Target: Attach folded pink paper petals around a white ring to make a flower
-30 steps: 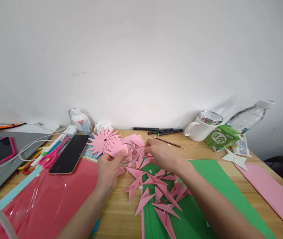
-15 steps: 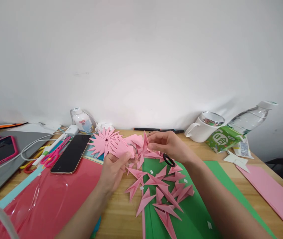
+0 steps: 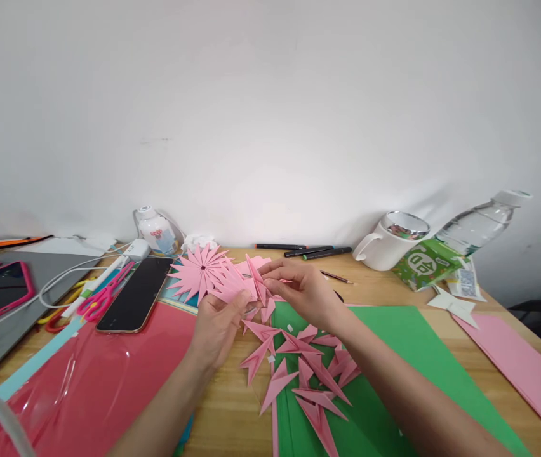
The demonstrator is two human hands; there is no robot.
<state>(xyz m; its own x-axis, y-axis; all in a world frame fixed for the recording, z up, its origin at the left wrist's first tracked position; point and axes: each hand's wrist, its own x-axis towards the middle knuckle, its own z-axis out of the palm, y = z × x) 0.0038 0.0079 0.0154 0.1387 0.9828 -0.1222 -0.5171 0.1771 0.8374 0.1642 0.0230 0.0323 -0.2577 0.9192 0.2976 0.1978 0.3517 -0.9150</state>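
Note:
My left hand (image 3: 220,324) is closed on a fan of joined pink folded-paper pieces (image 3: 232,284), thumb on top. Between the fingers of my right hand (image 3: 301,285) is a single pointed folded pink paper piece (image 3: 256,279), held against the fan's right edge; whether the two are joined I cannot tell. Just behind the fan lies a round pink paper star (image 3: 194,270) with a small hole in its middle. Several loose pink folded pieces (image 3: 318,400) are scattered below my right hand, over green paper (image 3: 389,355) and the wooden table.
Left of my hands are a black phone (image 3: 134,295), pink scissors (image 3: 103,295) and a red sheet (image 3: 132,374) in plastic. Markers (image 3: 318,252) lie by the wall. On the right stand a white mug (image 3: 387,244) and a tilted bottle (image 3: 477,222), near pink paper strips (image 3: 522,374).
My right hand has moved left, bringing the single pink piece up to the fan in my left hand. The left hand has stayed nearly still. A pencil behind my right hand now shows.

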